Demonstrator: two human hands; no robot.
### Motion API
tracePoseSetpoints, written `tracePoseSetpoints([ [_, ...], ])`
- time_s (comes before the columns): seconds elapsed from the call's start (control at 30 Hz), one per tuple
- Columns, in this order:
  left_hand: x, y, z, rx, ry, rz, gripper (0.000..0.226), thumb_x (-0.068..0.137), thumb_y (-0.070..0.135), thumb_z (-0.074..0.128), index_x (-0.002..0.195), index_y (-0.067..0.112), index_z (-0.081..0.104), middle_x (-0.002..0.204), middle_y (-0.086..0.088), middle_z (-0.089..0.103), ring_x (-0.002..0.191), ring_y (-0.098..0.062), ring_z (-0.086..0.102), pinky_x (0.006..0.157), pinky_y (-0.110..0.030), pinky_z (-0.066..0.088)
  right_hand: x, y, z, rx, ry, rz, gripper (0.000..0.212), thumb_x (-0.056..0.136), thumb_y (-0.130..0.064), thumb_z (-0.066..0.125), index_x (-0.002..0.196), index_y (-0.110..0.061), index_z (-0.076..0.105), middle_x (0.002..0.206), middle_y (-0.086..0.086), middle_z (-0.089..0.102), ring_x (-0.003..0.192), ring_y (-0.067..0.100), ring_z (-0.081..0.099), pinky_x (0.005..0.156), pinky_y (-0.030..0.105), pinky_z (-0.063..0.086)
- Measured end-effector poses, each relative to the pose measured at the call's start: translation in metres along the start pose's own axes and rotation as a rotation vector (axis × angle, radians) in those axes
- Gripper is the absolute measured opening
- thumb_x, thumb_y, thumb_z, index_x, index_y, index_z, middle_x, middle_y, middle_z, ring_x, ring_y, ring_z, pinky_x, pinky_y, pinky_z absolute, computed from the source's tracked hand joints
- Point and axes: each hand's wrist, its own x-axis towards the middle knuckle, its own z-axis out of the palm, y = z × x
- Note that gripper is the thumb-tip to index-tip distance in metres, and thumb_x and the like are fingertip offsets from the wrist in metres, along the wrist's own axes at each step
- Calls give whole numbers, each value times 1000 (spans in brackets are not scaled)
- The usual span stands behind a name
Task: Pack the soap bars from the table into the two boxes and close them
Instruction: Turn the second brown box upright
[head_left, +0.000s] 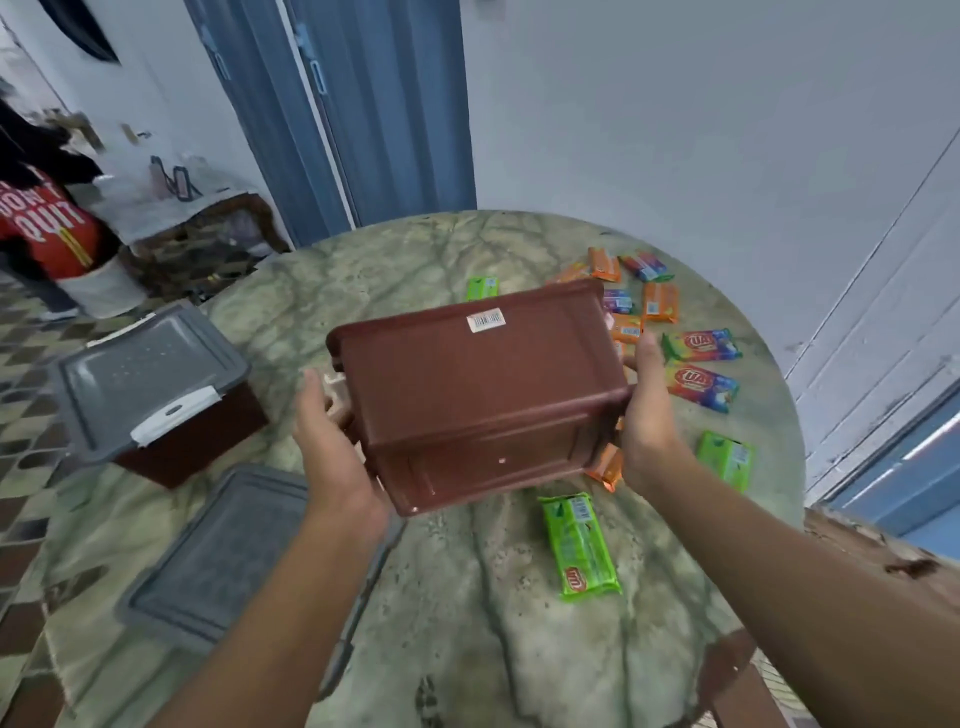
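we hold brown box upside down above bench, left grip and right grip clamped on its ends. soap bars scattered at 2 o'clock; lidded box at 9; loose grey lid at 8.

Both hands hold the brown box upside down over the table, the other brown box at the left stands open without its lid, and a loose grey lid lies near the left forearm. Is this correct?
One detail is wrong. In the head view the other brown box is closed: a grey lid with a white latch sits on it. The rest holds: the left hand and right hand hold the upturned brown box, and a loose grey lid lies nearby.
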Motion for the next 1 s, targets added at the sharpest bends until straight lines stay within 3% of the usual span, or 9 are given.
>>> tracePoseSetpoints([
  [0.07, 0, 4, -16, 6, -31, -72, 46, 91, 61, 60, 98, 16, 58, 71, 6, 63, 66, -12, 68, 55, -24, 56, -18, 2, -4, 1, -64, 37, 73, 103, -68, 26, 66, -38, 81, 79, 6, 77, 73, 19, 74, 69, 30, 57],
  [0.13, 1, 8, -32, 20, -101, -126, 58, 84, 68, 62, 111, 16, 65, 96, -3, 69, 96, -27, 68, 82, -40, 58, -28, 5, -3, -46, -90, 80, 76, 101, -70, 28, 55, -37, 78, 79, 12, 76, 76, 28, 73, 85, 41, 57],
  [0.23, 0, 10, -46, 138, -136, -150, 62, 89, 63, 59, 119, 10, 72, 115, -15, 72, 101, -30, 71, 87, -43, 58, -25, 16, -5, -87, -129, 106, 76, 94, -79, 35, 84, -23, 84, 104, 22, 75, 97, 39, 73, 97, 52, 56],
  [0.37, -3, 21, -58, 146, -107, -175, 56, 81, 75, 61, 88, 20, 71, 89, -6, 71, 86, -27, 67, 76, -39, 52, -20, 21, -8, -160, -154, 76, 66, 93, -82, 31, 110, -35, 74, 94, 5, 74, 84, 23, 69, 70, 30, 54],
  [0.5, -2, 19, -68, 139, -65, -182, 77, 76, 74, 68, 126, 16, 63, 110, -7, 72, 99, -26, 72, 92, -45, 53, -22, 21, -1, -126, -241, 62, 59, 80, -89, 43, 108, -44, 71, 101, 9, 68, 100, 28, 67, 99, 49, 49],
  [0.6, -4, 19, -77, 137, -70, -198, 29, 92, 44, 57, 102, 18, 65, 76, -3, 68, 65, -20, 69, 72, -36, 51, -32, 20, 6, -143, -258, 70, 38, 87, -68, 47, 91, -36, 68, 92, 10, 57, 81, 26, 57, 69, 36, 43],
  [0.67, -7, 21, -84, 140, -81, -167, 19, 92, 27, 50, 102, 18, 64, 81, -6, 64, 68, -20, 63, 69, -35, 48, -32, 23, 5, -100, -256, 54, 26, 86, -51, 48, 94, -35, 67, 87, 8, 59, 77, 25, 54, 63, 32, 39],
  [0.87, -1, 26, -119, 152, -90, -138, 57, 78, 5, 47, 133, 18, 56, 123, -14, 62, 99, -25, 58, 79, -37, 44, -34, 45, -15, -17, -267, 138, 55, 84, -28, 43, 137, -39, 56, 76, 5, 59, 55, 15, 59, 53, 27, 46],
  [1.0, -6, 26, -148, 266, -184, -243, 78, 57, 5, 50, 134, 10, 60, 121, -20, 64, 103, -32, 58, 79, -41, 44, -52, 53, -17, 60, -355, 189, 53, 89, -7, 35, 129, -25, 64, 97, 7, 71, 64, 17, 69, 53, 29, 56],
])
